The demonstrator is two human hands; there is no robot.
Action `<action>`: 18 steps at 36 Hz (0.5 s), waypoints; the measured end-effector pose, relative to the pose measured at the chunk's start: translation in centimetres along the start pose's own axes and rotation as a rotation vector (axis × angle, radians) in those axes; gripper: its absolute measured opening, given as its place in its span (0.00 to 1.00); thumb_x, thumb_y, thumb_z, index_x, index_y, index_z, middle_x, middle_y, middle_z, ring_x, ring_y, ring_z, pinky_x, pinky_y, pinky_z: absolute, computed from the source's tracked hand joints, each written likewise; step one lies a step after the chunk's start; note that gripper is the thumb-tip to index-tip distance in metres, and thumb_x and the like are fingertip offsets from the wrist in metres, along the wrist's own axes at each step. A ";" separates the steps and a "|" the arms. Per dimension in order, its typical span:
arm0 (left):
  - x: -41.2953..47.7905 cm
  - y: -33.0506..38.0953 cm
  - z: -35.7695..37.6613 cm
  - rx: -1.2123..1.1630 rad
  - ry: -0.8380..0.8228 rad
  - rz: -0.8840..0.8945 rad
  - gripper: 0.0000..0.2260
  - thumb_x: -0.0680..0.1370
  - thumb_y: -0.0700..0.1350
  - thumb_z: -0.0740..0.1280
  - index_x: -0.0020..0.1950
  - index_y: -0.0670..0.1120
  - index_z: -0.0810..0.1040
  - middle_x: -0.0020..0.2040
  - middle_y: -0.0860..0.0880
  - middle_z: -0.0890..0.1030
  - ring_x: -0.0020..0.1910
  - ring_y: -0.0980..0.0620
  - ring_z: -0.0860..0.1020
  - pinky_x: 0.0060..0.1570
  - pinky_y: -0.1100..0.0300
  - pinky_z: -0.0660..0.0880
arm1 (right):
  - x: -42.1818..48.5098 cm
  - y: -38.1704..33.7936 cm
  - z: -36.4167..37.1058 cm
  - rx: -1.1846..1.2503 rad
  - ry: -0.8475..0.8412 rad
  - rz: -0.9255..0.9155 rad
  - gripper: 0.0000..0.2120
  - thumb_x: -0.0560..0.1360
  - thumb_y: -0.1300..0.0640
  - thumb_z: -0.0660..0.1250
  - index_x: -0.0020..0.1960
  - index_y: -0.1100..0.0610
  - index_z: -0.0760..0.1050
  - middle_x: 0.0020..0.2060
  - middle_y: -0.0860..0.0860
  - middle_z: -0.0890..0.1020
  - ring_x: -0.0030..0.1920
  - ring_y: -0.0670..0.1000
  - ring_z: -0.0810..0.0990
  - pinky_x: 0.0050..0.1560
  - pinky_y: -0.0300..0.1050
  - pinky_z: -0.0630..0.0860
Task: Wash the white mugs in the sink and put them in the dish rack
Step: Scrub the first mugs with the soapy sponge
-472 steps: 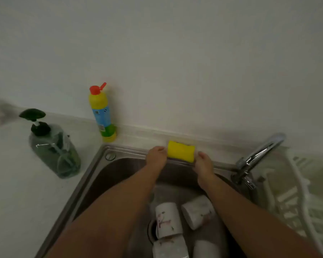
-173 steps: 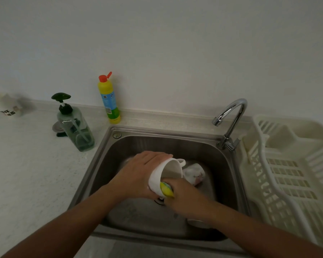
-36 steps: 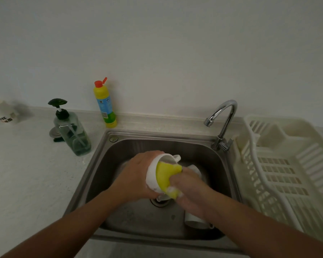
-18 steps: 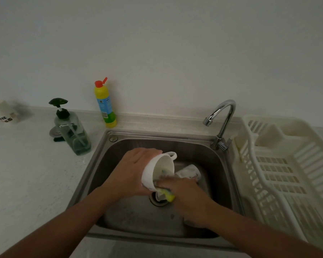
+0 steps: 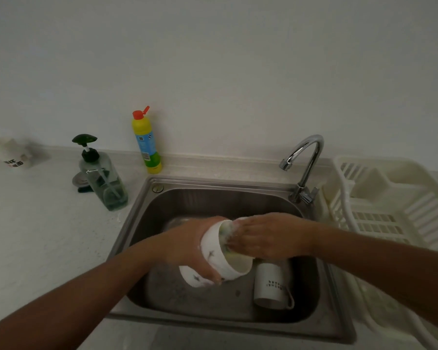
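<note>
Over sink (image 5: 213, 198), mug (image 5: 220, 256) sideways, mouth rightward

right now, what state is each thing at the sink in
held mug, tilted over the sink, mouth sideways
left hand, grips held mug
right hand, fingers in mug, on sponge
second mug, lying on sink floor
faucet, no water running
dish rack, no mug in it
yellow bottle, upright, cap flipped open

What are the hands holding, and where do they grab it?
The left hand grips the white mug round its side; the right hand holds a sponge inside its mouth.
</note>
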State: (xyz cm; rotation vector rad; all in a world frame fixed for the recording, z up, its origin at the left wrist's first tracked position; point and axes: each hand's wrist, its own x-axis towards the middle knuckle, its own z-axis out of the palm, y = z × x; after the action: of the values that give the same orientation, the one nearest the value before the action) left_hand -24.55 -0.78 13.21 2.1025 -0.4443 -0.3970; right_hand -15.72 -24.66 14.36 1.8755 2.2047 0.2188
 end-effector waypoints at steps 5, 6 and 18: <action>0.4 1.3 -0.8 -0.117 -0.283 -0.145 0.34 0.67 0.39 0.78 0.71 0.44 0.70 0.65 0.43 0.79 0.65 0.44 0.77 0.63 0.43 0.76 | 1.2 1.2 -1.8 -0.187 0.054 -0.200 0.18 0.82 0.61 0.52 0.66 0.60 0.75 0.63 0.55 0.79 0.66 0.52 0.75 0.76 0.48 0.54; 0.5 1.3 -0.8 -0.106 -0.313 -0.163 0.32 0.68 0.35 0.77 0.70 0.44 0.70 0.65 0.42 0.78 0.65 0.45 0.77 0.64 0.46 0.76 | 1.3 1.2 -1.7 -0.193 0.060 -0.229 0.17 0.80 0.61 0.56 0.66 0.60 0.76 0.63 0.55 0.79 0.66 0.52 0.75 0.75 0.48 0.53; 0.3 -1.9 0.1 0.189 0.190 -0.069 0.48 0.56 0.57 0.83 0.72 0.64 0.64 0.65 0.66 0.74 0.65 0.66 0.72 0.65 0.64 0.72 | 2.9 -3.8 -0.4 0.455 -0.058 0.485 0.26 0.70 0.65 0.72 0.67 0.56 0.76 0.66 0.54 0.76 0.67 0.55 0.74 0.66 0.54 0.73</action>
State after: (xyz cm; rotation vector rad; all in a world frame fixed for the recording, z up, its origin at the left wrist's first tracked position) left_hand -23.99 0.03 11.52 2.3183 -0.3077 -0.1985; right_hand -19.85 -22.37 13.51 2.6040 1.8319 -0.2796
